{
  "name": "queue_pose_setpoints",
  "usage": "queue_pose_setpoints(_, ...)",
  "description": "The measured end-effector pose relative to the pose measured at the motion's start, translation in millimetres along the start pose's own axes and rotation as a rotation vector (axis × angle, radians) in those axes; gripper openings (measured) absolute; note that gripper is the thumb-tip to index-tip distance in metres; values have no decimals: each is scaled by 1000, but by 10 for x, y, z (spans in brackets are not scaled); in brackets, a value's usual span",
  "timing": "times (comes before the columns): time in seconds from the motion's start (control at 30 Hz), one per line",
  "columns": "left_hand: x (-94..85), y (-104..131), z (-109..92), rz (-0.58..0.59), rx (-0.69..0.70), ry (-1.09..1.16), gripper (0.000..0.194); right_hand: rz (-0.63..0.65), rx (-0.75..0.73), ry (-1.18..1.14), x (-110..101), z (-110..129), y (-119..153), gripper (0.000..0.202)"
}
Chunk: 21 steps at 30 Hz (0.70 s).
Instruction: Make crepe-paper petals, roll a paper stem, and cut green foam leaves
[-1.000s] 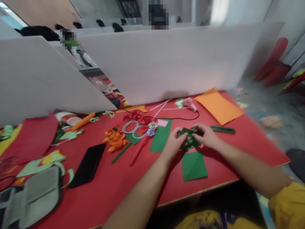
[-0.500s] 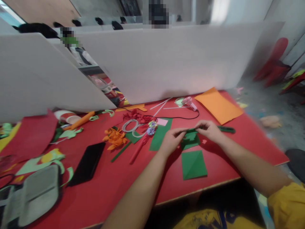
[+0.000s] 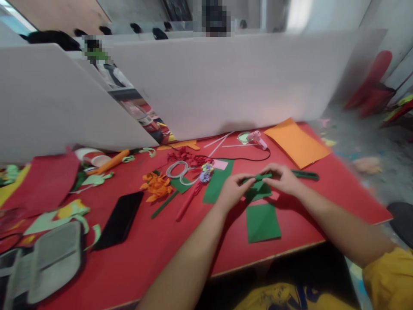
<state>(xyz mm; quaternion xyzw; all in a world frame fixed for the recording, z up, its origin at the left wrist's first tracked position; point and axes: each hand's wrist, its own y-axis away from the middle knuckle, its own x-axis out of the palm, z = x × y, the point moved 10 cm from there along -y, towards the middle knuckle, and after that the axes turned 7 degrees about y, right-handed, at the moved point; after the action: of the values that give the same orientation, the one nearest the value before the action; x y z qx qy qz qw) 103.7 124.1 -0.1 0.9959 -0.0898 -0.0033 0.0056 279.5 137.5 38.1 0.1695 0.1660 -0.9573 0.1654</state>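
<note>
Between my two hands is a narrow folded piece of green paper, raised above the table. My left hand pinches its left end, and my right hand pinches its right end. Just below them lies another green paper piece, partly covered by the fingers. Nearer the table's front edge is a green paper square with a diagonal crease. A green-handled tool lies beside my right wrist, partly hidden. Left of my left hand is a larger green sheet.
On the red table lie a pink glue gun with its cord, an orange sheet, orange paper petals, a black phone-like slab and an open grey case. A white partition stands behind.
The green paper between my hands now shows as a narrow folded strip, and my fingers have shifted around it. Both arms stay in nearly the same place.
</note>
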Motion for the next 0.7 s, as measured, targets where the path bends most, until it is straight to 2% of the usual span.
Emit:
queue_pose_setpoints(0.13,-11,-3,-7,-9,22,-63,34,-29,132,18,-10,-261,-30,19)
queue_pose_setpoints(0.23,-29,6,-63,-24,72,-144,28,-26,161,-9,3,-355,-44,19)
queue_pose_setpoints(0.37,-52,20,-123,-38,101,-253,26,-38,147,-14,-12,-336,-41,16)
queue_pose_setpoints(0.53,-31,29,-171,-9,119,-287,29,-57,87,90,-57,-208,-33,12)
queue_pose_setpoints(0.7,-31,40,-200,-3,131,-360,29,-50,98,129,-69,-174,-33,8)
